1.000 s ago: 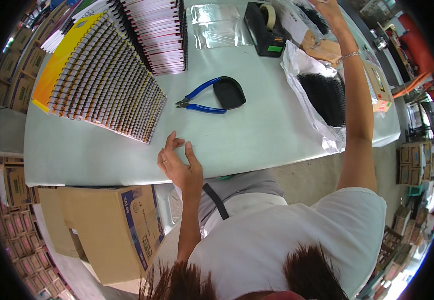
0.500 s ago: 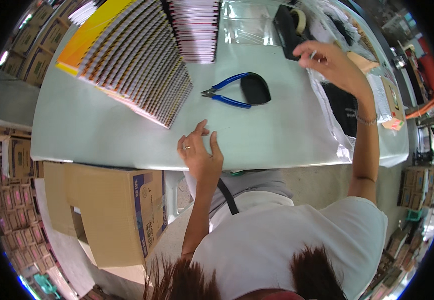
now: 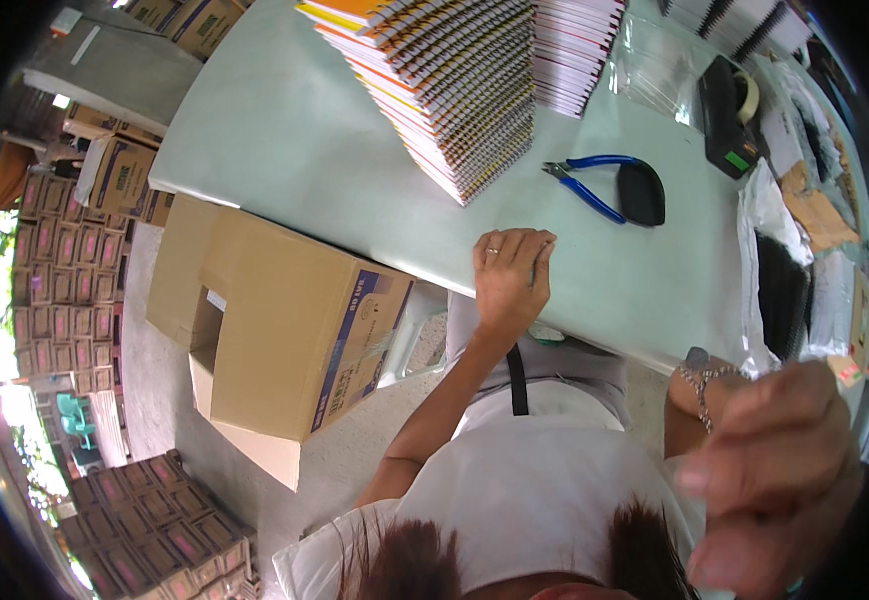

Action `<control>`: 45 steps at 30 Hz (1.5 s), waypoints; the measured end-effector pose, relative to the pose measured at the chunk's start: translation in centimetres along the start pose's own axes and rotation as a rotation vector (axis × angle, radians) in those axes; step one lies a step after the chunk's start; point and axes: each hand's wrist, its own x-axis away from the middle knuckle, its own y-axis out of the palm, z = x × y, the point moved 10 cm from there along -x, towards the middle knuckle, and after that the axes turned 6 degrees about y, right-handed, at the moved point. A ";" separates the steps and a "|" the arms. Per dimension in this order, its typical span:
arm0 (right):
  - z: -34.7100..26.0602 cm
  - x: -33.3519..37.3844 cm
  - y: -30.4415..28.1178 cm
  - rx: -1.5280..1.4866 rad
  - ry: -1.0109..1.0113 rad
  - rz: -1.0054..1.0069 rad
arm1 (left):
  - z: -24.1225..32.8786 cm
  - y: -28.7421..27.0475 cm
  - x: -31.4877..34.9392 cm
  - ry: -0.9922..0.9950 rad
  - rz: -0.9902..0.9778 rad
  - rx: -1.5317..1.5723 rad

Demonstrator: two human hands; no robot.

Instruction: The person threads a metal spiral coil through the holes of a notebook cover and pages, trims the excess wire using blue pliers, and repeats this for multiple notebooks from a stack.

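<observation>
My left hand (image 3: 512,278) rests at the table's near edge with its fingers curled and the thumb against them; whatever they may hold is hidden. My right hand (image 3: 779,475) is raised close to the camera, large and slightly blurred. Its fingers are bent, the thumb stands apart from them, and nothing shows between. Beyond my left hand lie cutting pliers (image 3: 604,188) with blue handles, jaws pointing left, and a black piece across the handle ends. A tall stack of spiral-bound books (image 3: 444,95) stands at the far left of the pliers, with a second stack (image 3: 574,55) beside it.
A black tape dispenser (image 3: 722,120) and clear plastic sleeves (image 3: 654,75) lie at the far right. Black binding coils in a plastic bag (image 3: 782,290) line the right edge. An open cardboard box (image 3: 274,320) stands below the table's left side. Stacked cartons (image 3: 69,290) fill the left background.
My right hand has come from near the tape dispenser up close to the camera. The left hand's fingers have curled in. The whole view has turned, and the table things sit farther right.
</observation>
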 end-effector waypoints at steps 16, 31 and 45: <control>-2.4 5.1 -1.1 0.159 -0.354 0.393 | 0.7 0.8 -0.2 0.020 -0.011 0.063; 0.6 6.7 -4.0 -0.232 -0.775 0.595 | 0.8 0.6 -0.2 0.045 -0.009 0.059; 33.0 2.4 4.0 0.751 0.547 0.177 | -2.2 -9.2 -3.5 -0.058 0.373 0.380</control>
